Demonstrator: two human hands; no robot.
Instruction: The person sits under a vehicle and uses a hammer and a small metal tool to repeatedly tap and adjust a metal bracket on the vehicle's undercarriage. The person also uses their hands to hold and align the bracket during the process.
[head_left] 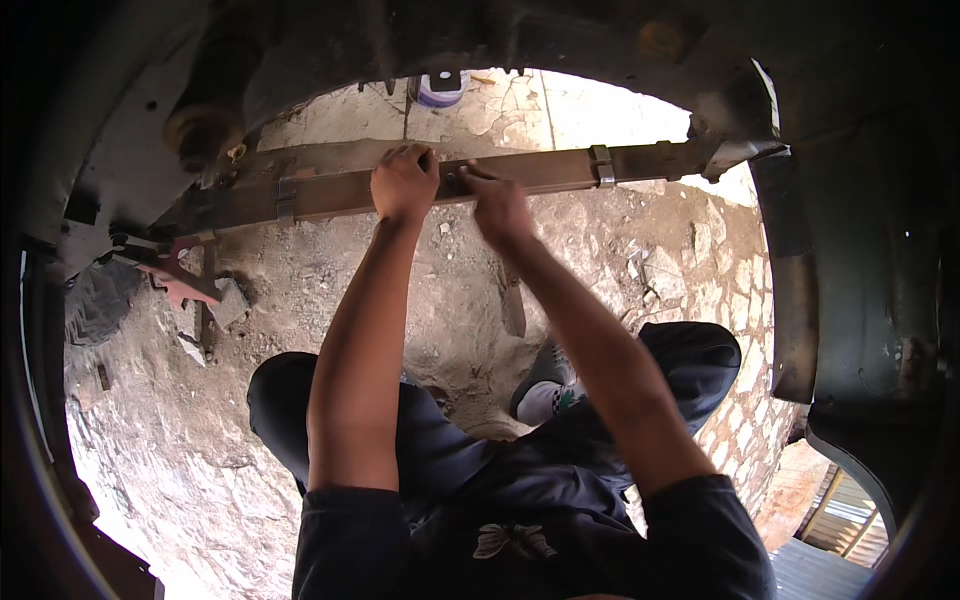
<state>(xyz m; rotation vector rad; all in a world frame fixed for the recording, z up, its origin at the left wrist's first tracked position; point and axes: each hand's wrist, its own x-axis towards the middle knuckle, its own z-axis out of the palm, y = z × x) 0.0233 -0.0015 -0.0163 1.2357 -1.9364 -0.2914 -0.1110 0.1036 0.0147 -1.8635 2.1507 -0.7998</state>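
Note:
A long brown metal bar, which looks like a leaf spring (545, 172), runs across in front of me with metal clips round it, one toward each end. My left hand (403, 187) is closed in a fist over the bar, left of its middle, fingers curled toward the far edge. My right hand (503, 212) is slightly smeared, its fingers bent and one reaching to a small round spot, a hole or bolt head (451, 177), between the hands. Whatever small thing the right fingers may hold is hidden.
Dark vehicle bodywork (850, 270) surrounds me. A reddish metal stand (185, 285) and grey stone blocks (228, 303) sit at the left. A white and purple container (440, 92) stands beyond the bar. A flat rusty piece (513, 305) lies on the rough ground (200, 430) below my hands.

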